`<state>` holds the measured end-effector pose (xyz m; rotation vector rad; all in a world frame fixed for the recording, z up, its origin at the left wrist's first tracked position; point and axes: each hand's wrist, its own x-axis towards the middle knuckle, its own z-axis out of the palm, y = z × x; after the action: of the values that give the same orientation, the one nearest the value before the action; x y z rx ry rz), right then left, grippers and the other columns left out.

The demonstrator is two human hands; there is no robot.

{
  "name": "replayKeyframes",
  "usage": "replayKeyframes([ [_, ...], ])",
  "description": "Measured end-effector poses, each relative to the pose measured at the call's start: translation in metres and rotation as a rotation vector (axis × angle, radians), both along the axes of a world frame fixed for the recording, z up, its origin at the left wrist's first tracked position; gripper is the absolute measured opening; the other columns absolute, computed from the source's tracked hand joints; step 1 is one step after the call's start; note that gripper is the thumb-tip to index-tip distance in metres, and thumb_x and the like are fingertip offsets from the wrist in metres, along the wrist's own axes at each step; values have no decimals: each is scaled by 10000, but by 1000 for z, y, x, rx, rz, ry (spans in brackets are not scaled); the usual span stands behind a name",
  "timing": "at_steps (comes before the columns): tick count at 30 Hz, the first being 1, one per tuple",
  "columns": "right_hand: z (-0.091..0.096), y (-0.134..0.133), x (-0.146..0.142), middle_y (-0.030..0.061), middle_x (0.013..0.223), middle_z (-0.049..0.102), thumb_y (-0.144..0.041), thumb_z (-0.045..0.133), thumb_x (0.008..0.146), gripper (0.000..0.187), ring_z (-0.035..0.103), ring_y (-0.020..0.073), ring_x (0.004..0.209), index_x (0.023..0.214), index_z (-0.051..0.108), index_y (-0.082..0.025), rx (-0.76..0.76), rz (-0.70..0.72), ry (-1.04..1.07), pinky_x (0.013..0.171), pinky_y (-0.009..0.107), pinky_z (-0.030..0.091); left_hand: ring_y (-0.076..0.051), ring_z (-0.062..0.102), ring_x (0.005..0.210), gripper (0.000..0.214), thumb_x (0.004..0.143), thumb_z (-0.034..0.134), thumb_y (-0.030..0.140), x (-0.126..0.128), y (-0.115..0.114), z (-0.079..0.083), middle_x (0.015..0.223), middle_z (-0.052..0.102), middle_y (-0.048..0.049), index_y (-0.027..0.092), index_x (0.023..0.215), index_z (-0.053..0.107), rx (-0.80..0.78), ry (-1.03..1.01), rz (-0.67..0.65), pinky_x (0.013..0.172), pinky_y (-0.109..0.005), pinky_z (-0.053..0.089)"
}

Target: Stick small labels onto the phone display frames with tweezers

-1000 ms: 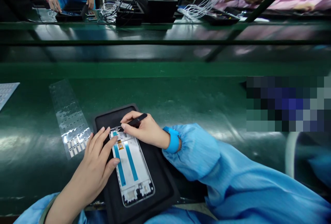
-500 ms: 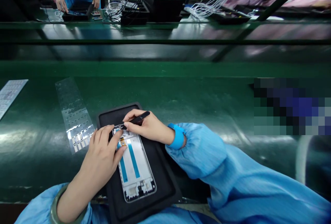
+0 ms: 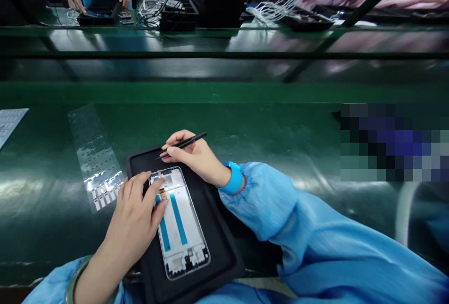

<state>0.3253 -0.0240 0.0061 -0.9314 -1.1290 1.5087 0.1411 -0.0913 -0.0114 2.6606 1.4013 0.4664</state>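
Observation:
A phone mid-frame [image 3: 191, 229] with blue adhesive strips lies in a shallow black tray [image 3: 224, 252] near the table's front edge. My left hand [image 3: 135, 213] holds the upper left edge of the frame, its fingertips and thumb around a small gold flex part [image 3: 162, 194]. Above the frame's top end, my right hand [image 3: 191, 156] grips a pair of black tweezers [image 3: 187, 141] like a pen. The thin tips point left and stand clear of the frame. Whether anything sits between the tips is too small to tell.
Left of the tray lies a clear plastic sheet [image 3: 96, 154] with small silvery stickers. A white printed sheet [image 3: 10, 124] is at the far left. A green rail [image 3: 224, 55] crosses behind the table. Beyond it are black boxes [image 3: 222, 7], white cables [image 3: 270, 11] and co-workers' hands.
My right hand has lifted the tweezers up and away from the phone frame's top edge. My left hand stays on the frame. The whole view has shifted slightly.

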Motion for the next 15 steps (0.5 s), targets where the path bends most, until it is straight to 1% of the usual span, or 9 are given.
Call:
replayKeyframes([
  [3,-5,-4,-2,15,825,611,-205,607,742,161,642,140,772,868,515,-168,110,19,-202,726,304,537,-311,435,1100,364,902,441,322,0,0,1,1182,437,-152,154,1223,484,-3,9,1,920,-522,398],
  [5,-7,-7,-2,21,826,611,-186,574,744,129,632,144,768,864,532,-165,178,26,-367,688,288,526,-314,434,1102,388,904,437,327,0,0,1,1186,438,-156,146,1246,468,-2,14,-2,918,-523,399],
  [7,-7,-10,-1,19,803,607,-172,547,743,110,621,137,734,852,544,-159,213,29,-474,642,264,511,-314,435,1101,393,906,432,327,0,0,2,1186,439,-158,144,1252,467,-3,19,-6,916,-525,398],
  [11,-5,-13,-1,1,743,591,-141,525,731,99,584,102,656,826,553,-150,257,6,-531,593,218,481,-313,438,1098,392,909,425,323,-1,0,2,1188,443,-158,144,1256,472,-4,20,-8,920,-530,393],
  [15,-4,-13,-1,-8,735,580,-124,529,727,88,547,77,614,805,562,-148,329,-1,-558,573,192,459,-313,433,1097,397,910,428,325,-1,0,1,1188,438,-158,145,1262,464,-4,21,-10,916,-533,395],
])
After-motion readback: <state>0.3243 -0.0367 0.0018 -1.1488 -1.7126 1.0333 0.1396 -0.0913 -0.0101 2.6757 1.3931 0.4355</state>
